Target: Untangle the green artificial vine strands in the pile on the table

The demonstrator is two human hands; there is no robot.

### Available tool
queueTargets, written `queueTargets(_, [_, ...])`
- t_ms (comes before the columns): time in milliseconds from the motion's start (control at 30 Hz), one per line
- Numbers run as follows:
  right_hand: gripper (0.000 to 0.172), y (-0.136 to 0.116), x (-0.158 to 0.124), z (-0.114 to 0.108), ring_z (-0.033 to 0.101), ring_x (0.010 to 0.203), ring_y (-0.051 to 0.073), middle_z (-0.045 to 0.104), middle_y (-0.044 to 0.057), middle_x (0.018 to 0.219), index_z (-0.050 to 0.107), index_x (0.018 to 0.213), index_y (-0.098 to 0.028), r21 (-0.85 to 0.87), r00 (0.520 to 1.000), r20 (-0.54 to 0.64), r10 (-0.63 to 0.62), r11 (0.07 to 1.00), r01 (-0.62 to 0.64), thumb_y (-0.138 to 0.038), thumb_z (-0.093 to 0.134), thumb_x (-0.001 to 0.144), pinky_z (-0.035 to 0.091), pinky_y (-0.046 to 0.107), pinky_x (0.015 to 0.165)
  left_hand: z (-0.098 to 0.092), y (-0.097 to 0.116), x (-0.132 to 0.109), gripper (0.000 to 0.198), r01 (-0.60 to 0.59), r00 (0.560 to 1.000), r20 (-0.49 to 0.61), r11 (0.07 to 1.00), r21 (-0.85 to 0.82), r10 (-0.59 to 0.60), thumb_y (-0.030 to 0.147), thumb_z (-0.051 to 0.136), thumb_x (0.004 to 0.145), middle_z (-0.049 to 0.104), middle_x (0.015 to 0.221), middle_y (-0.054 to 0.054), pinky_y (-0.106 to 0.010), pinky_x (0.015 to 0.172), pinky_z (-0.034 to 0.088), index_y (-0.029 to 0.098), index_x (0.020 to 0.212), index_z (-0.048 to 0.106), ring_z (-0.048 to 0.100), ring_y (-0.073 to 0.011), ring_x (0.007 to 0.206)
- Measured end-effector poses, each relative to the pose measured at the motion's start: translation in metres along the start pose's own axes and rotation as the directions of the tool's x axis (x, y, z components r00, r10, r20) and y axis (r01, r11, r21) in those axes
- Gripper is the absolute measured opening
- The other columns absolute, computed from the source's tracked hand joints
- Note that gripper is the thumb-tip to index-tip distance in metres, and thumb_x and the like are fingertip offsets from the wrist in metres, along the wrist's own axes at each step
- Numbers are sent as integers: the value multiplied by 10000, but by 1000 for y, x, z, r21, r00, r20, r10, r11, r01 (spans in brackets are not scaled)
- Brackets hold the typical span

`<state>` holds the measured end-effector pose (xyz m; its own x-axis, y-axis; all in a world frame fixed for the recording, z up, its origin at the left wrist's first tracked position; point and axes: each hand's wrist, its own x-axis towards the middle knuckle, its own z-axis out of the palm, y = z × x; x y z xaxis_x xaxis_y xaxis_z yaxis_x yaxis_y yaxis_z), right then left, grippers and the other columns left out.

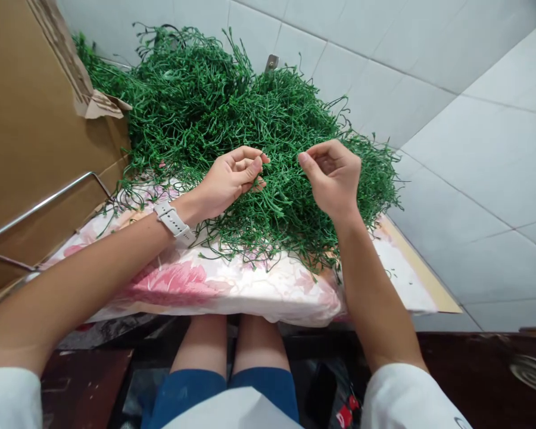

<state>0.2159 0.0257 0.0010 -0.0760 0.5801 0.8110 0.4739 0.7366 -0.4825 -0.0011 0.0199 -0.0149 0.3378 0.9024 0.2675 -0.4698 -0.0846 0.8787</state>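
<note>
Both hands are up over the pile here: left grip [230, 180] has thumb and fingertips pressed together, and right grip [337, 179] is doing the same with thumb against a curled index finger. Can't tell if a strand is caught in either one, it's too fine to make out. They're facing each other, apart, with green stuff in the gap behind them.

Biggest thing around is the white tiled wall [473, 179] across the back and right. Then there's the surface [272, 292], covered in a white cloth with pink flowers. On it, shoved up near the wall, is a massive tangled heap of thin green stems [196, 89], with little knobby ends, so that's where the main stuff sits, right beneath and behind the hands. Some strands trail onto the front of the cloth.

Left side has a brown cardboard panel [22, 119] with a torn edge, and the person's blue shorts [272, 387] show below the surface. Next size down, a bent metal rod frame [38, 207] against the cardboard, then a white watch strap [174, 220] on the left wrist. Smaller again: a metal bracket [271, 62] poking up behind the heap. Tiniest are some loose green bits [393, 274] over at the right.
</note>
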Motion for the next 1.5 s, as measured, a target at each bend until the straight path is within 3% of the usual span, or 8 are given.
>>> queueTargets(133, [442, -23, -9, 12, 466, 571, 94, 599, -7, 666, 681, 771, -189, 137, 954, 301, 15, 989, -59, -592, 659, 949, 373, 274, 548, -1, -2, 0, 299, -23, 1000, 0, 999, 43, 23, 331, 840, 836, 671, 843, 50, -173, 656, 573, 166, 969, 628, 668, -35, 683])
queueTargets(267, [372, -28, -13, 16, 510, 609, 94, 661, -7, 717, 724, 832, -177, 163, 904, 428, -2, 984, -76, -543, 777, 873, 387, 259, 570, -3, -3, 0, 298, -60, 998, 14, 992, 110, 59, 390, 823, 851, 639, 732, 50, -154, 607, 530, 171, 952, 648, 632, -39, 638])
queueTargets(500, [362, -19, -12, 15, 447, 605, 99, 562, -19, 669, 646, 786, -182, 131, 929, 370, -21, 991, -30, -504, 706, 942, 350, 264, 564, -2, 0, -2, 369, -94, 996, 20, 955, 282, 92, 482, 794, 861, 675, 768, 5, -179, 567, 516, 164, 988, 656, 648, -76, 669])
queueTargets(667, [478, -18, -9, 15, 379, 582, 101, 506, -23, 654, 565, 764, -201, 113, 934, 355, -28, 994, -13, -639, 644, 939, 324, 269, 546, -3, 3, -3, 510, -104, 989, 135, 923, 370, 58, 633, 799, 791, 648, 675, 3, -190, 426, 359, 154, 901, 659, 499, -51, 496])
queueTargets(833, [512, -15, -5, 13, 473, 622, 115, 534, -12, 676, 548, 773, -209, 268, 910, 414, -23, 958, -98, -692, 659, 902, 394, 267, 576, -3, 8, -5, 548, -129, 956, 292, 892, 433, -4, 653, 807, 769, 544, 545, 17, -216, 417, 227, 158, 683, 589, 391, -43, 460])
queueTargets(967, [442, -16, -6, 11, 515, 649, 114, 569, -2, 697, 591, 805, -192, 364, 824, 563, -62, 914, -180, -606, 667, 939, 435, 259, 611, -3, 12, -7, 583, -122, 915, 399, 906, 405, -55, 685, 795, 758, 364, 513, 67, -231, 428, 178, 166, 632, 563, 271, -36, 451])
queueTargets(1100, [376, -18, -8, 12, 504, 640, 94, 573, -10, 700, 585, 771, -182, 510, 757, 616, -219, 843, -170, -484, 659, 982, 433, 241, 624, -5, 15, -8, 562, -120, 849, 518, 916, 384, -106, 722, 737, 788, 390, 544, 49, -248, 443, 171, 172, 724, 639, 266, -53, 467])
queueTargets(1500, [270, -15, -16, 30, 477, 631, 102, 533, -31, 662, 591, 756, -192, 725, 796, 479, -369, 678, -122, -302, 654, 994, 411, 242, 640, -10, -2, -9, 543, -112, 842, 538, 967, 228, -29, 675, 745, 804, 449, 622, 22, -268, 554, 249, 171, 677, 591, 331, -93, 576])
